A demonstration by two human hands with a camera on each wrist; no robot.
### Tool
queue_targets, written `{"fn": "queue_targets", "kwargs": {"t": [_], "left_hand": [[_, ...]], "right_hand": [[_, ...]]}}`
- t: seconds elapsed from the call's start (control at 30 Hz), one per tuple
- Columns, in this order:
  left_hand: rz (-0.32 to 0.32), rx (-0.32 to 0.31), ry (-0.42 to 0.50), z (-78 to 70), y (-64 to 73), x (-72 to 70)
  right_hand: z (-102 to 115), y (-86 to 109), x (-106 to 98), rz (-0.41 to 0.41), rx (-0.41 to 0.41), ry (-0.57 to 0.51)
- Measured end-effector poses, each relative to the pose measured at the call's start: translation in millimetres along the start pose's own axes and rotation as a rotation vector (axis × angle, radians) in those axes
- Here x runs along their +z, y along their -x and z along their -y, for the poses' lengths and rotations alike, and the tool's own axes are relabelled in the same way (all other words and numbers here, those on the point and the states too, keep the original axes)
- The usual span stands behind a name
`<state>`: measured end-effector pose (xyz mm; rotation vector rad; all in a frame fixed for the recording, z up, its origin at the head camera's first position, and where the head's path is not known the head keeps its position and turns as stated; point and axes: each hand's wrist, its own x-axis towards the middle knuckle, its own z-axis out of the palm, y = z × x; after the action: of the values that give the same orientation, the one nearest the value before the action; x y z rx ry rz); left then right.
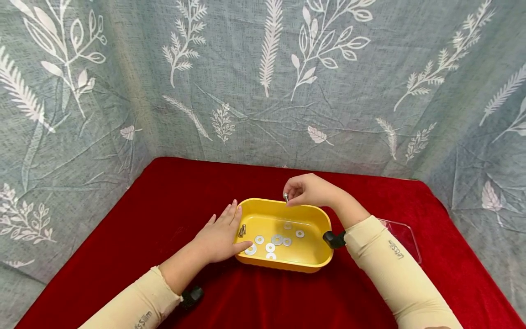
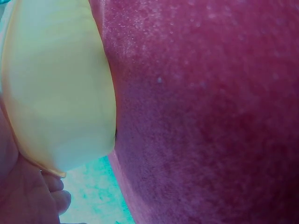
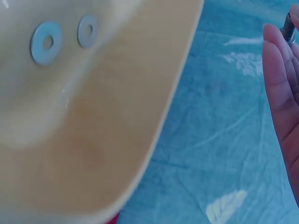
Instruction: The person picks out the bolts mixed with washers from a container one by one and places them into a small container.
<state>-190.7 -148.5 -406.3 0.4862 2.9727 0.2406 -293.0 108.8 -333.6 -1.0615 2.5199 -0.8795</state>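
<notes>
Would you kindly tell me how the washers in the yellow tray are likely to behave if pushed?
The washers would probably slide rather than roll, since they lie flat. As thin, metallic-looking rings, they likely stay stiff. The yellow tray has a glossy inside, so they may skid easily.

a smooth, pale yellow container with a curved wall stands beside fuzzy purplish-red cloth. at lower left, the left hand touches the container, near a bright turquoise patch.
</notes>
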Motion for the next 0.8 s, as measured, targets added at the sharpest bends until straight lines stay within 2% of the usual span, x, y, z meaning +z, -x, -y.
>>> {"fn": "queue_targets", "kwargs": {"t": [0.23,0.53,0.8], "left_hand": [[-0.002,0.005,0.0,-0.5,1.2,-0.4],[-0.012,0.009,-0.002,0.6,-0.3,1.1],[-0.012,0.005,-0.002,0.5,-1.2,2.6]], "right_hand": [[-5,27.1,-17,-0.032,0.03,-0.046],[-19,62.1,-41,-0.108,0.064,-0.038],[-38,89.0,-47,-0.122,0.111,-0.043]]}}
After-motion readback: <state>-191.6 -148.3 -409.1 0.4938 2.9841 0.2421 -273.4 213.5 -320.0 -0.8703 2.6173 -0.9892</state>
